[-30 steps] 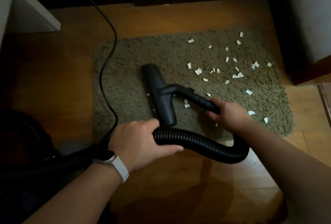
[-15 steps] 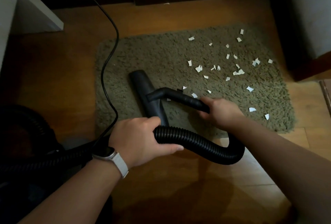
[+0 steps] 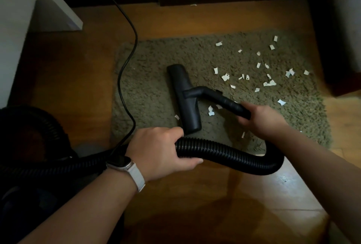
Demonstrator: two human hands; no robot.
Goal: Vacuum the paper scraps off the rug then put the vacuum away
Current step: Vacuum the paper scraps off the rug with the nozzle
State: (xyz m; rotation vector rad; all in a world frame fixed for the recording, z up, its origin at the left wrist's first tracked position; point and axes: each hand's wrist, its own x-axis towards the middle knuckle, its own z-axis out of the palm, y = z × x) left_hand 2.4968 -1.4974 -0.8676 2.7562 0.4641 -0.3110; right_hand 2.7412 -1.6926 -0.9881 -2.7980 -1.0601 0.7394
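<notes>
Shifted rightward across the rug (image 3: 156,58) since half a second ago, the black floor head (image 3: 185,103) is now set nearer the paper scraps (image 3: 225,77). Most of these are scattered over the rug's far right part, and a few lie just beside the head. The rigid tube (image 3: 224,101) behind the head is gripped by the right hand (image 3: 261,118), which is blurred. The ribbed hose (image 3: 224,152) is clasped by the left hand (image 3: 162,150), fingers curled round it, at the rug's near edge. The dark vacuum body (image 3: 29,136) is seen at lower left, and a power cord (image 3: 127,68) is trailed over the rug's left edge.
</notes>
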